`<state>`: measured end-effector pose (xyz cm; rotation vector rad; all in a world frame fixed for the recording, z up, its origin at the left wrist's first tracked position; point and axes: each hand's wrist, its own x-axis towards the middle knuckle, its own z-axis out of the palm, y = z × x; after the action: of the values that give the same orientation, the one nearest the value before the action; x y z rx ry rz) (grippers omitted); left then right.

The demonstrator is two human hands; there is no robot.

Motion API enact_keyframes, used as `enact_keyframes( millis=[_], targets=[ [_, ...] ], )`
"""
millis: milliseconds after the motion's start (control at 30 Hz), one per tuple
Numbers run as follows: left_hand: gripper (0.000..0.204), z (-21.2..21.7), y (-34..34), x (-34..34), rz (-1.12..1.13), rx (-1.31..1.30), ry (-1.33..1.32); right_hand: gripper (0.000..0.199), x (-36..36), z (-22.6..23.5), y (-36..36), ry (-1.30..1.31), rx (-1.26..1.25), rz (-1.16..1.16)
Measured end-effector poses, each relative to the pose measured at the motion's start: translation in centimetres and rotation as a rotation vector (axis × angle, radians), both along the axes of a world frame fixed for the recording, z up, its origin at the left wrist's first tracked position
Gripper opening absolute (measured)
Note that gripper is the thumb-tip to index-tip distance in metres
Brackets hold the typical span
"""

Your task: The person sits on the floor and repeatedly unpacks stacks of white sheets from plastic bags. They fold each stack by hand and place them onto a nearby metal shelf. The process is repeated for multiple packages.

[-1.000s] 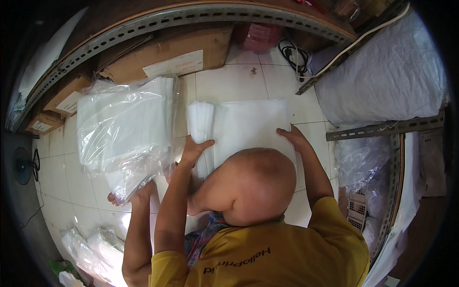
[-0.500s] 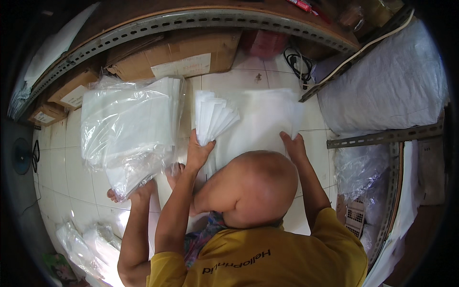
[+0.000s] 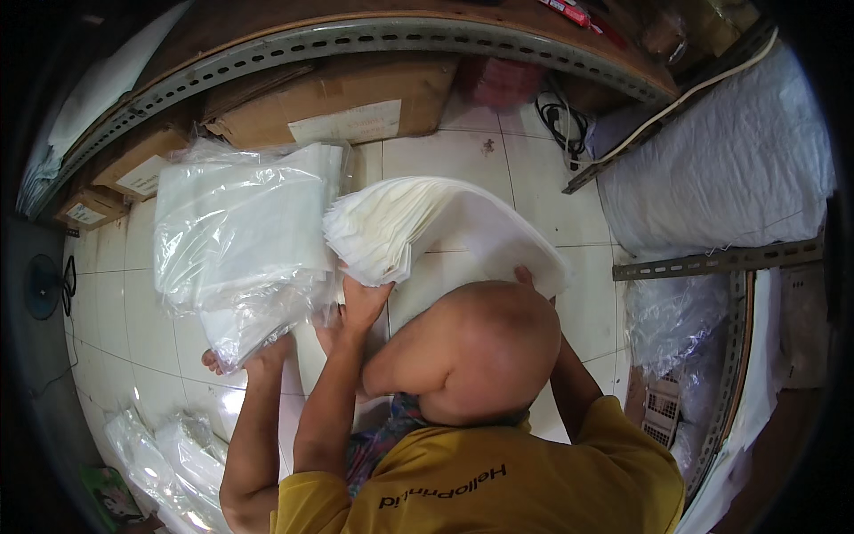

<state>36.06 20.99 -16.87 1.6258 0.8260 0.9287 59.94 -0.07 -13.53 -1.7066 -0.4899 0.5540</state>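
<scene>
A thick stack of thin white sheets (image 3: 378,230) arches up in front of my raised knee (image 3: 494,343), its left end fanned into many layers. My left hand (image 3: 363,303) is closed on the lower edge of that fanned end. At the stack's right end, my right hand (image 3: 525,278) grips the edge; the knee hides most of it, and only some fingers and the thumb side show. To the left of my left hand lies a clear plastic bag (image 3: 240,222) filled with folded white sheets, its near end by my bare foot (image 3: 267,356).
A metal shelf beam (image 3: 356,28) crosses the far side, with cardboard boxes (image 3: 338,98) beneath it. Large white wrapped bundles (image 3: 712,169) stand at right behind a slotted metal bar (image 3: 703,264). More plastic-wrapped packs (image 3: 169,454) lie at lower left. Black cable (image 3: 560,125) coils at the back.
The stack has been lifted and bent from lying flat into an arch, its left end fanning wider. My left hand has come slightly nearer; the right hand has shifted inward behind the knee.
</scene>
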Motion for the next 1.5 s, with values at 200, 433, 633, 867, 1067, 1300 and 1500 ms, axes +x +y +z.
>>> enact_keyframes(
  millis=[200,433,633,867,1067,1300,1500],
  targets=[
    [0.056,1.7,0.1,0.7,0.051,0.039,-0.010,0.043,-0.4,0.8,1.0,-0.071,-0.012,-0.081],
    [0.092,-3.0,0.6,0.3,-0.059,0.103,0.096,0.043,-0.4,1.2,0.1,0.076,-0.125,0.008],
    [0.090,-3.6,1.4,1.0,0.012,0.042,0.043,0.044,-0.1,-0.1,1.8,0.037,-0.088,-0.111],
    [0.074,-0.2,0.4,1.6,0.085,-0.023,-0.091,0.044,-0.7,2.7,2.4,0.109,-0.020,-0.269],
    [0.083,-2.6,0.2,1.0,0.003,0.166,0.030,0.044,-1.7,4.4,0.7,0.182,-0.034,-0.070],
    [0.073,-1.4,1.0,2.0,0.000,0.099,-0.058,0.044,0.1,0.1,3.0,0.013,-0.001,-0.099],
    [0.056,3.3,2.2,1.7,0.122,0.027,0.015,0.044,2.4,1.3,5.0,-0.049,0.083,-0.455]
  ],
)
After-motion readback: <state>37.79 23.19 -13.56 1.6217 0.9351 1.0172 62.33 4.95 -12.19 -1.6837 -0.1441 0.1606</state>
